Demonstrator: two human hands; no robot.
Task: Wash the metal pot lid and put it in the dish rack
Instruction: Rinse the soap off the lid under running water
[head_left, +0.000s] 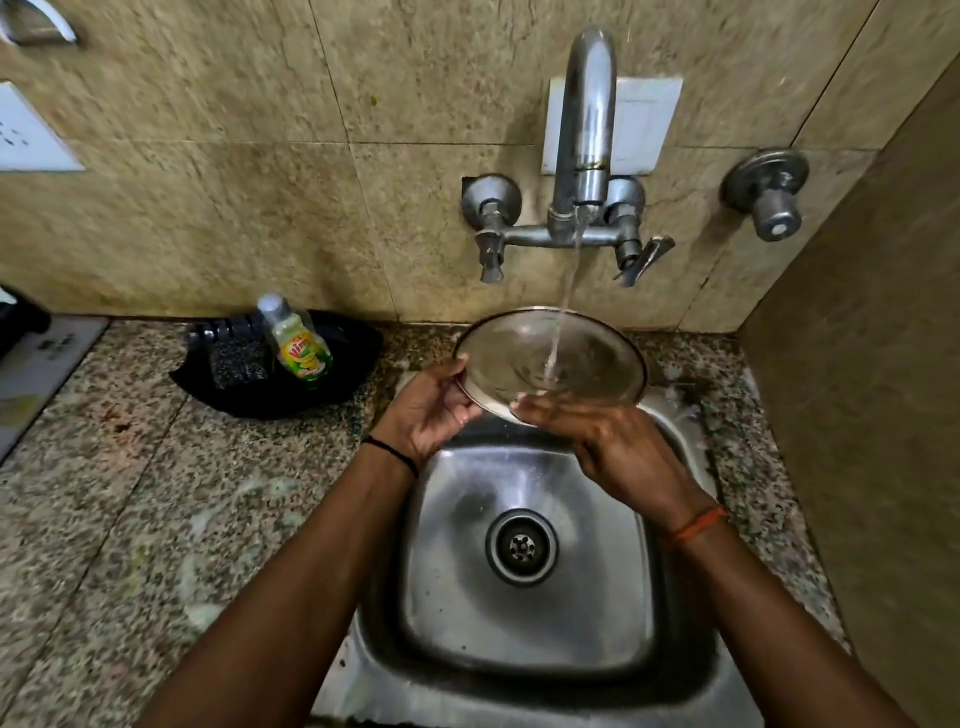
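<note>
You are mid-rinse: your left hand (434, 410) grips the metal pot lid (550, 358) by its left rim over the sink (524, 545), tap (584, 135) water striking its hollow. Your right hand (597, 436) rests loosely at the near rim, perhaps rubbing. The lid's hollow faces up, tilted toward you, broad side left-right; racking remains, with no dish rack in view.

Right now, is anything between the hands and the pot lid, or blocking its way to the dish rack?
Nothing is between them: the left hand grips the metal pot lid by its rim and the right hand touches its near edge under the running water. No dish rack is in view, so that path cannot be judged.
</note>
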